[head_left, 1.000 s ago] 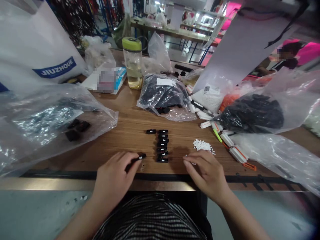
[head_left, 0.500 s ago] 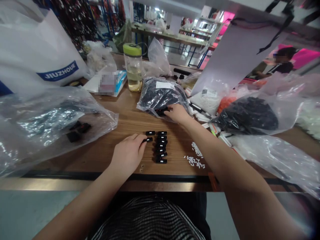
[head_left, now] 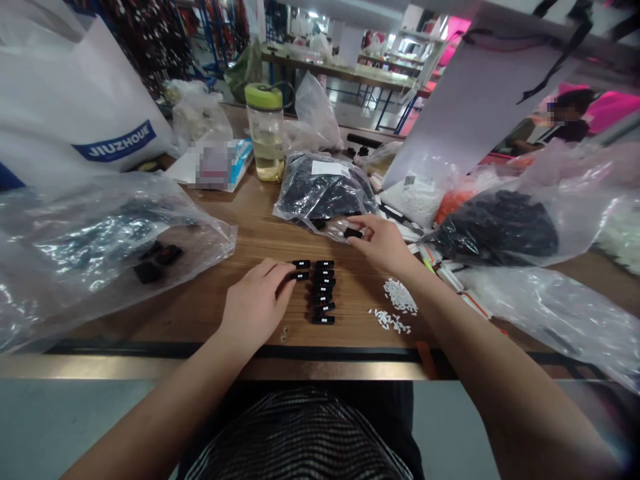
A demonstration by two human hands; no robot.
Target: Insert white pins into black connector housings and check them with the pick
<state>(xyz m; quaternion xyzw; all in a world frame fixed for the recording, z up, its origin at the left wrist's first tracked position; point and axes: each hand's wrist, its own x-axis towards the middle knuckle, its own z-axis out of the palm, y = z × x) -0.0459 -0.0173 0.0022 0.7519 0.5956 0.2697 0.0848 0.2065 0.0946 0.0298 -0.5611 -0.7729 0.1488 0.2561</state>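
My left hand left of the block column, pinching a black block, my right hand beyond that column, holding a dark piece

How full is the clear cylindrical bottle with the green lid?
Partly full: the bottle stands upright, pale liquid filling its lower part, clear space under the lid.

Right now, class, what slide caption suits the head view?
Left fingers hold a white-dotted black block; right fingers pinch another black piece by a clear plastic bag.
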